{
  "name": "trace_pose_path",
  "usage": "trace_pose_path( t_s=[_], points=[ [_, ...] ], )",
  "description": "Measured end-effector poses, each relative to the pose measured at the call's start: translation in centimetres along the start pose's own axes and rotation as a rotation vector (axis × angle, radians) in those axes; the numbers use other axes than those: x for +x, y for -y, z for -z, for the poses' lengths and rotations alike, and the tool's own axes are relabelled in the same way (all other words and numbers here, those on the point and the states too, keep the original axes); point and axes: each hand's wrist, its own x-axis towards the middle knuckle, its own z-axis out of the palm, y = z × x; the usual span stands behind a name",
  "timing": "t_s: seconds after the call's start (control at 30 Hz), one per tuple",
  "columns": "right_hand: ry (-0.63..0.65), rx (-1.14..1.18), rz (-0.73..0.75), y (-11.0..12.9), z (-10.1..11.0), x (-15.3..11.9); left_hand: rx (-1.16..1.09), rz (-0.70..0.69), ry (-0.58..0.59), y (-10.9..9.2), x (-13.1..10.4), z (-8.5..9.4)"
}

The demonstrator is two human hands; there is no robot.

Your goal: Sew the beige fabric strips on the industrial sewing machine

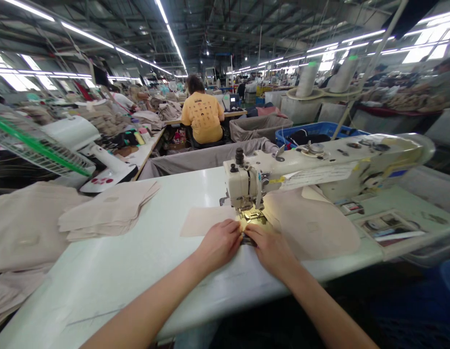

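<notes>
A white sewing machine (243,182) stands over the pale work table, its lamp lighting the metal plate (254,215) under the presser foot. Just in front of that foot, my left hand (221,242) is closed, fingers bent together at the edge of a small beige fabric piece (199,222). My right hand (271,247) comes in from the other side with its fingers pinched close to the left fingertips. What lies between its fingertips is too small to make out. A larger beige fabric panel (315,228) with a small patch lies right of the needle, beside my right hand.
Stacked beige panels (108,208) lie on the table's left, beside a bigger fabric heap (28,228) and a white fan (75,140). A tray of small tools (388,225) is at the right. Beyond are a cloth-lined bin (203,155), a blue crate (319,130) and a seated co-worker (203,116).
</notes>
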Motion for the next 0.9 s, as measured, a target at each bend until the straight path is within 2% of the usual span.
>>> trace_pose_path(
  t_s=[0.13, 0.27, 0.5, 0.9],
  points=[
    [-0.001, -0.010, -0.010, -0.1, 0.7, 1.3, 0.011, -0.005, -0.005, 1.4, 1.1, 0.3],
    [-0.024, 0.005, 0.003, -0.4, 0.5, 1.5, -0.006, -0.011, -0.014, 2.3, 1.6, 0.6],
    [-0.054, 0.028, -0.023, -0.2, -0.6, -0.1, -0.013, 0.014, -0.105, 2.2, 0.9, -0.1],
    [-0.074, 0.014, -0.021, -0.2, -0.9, -0.2, -0.022, -0.007, -0.100, 2.4, 1.1, 0.1]
  ],
)
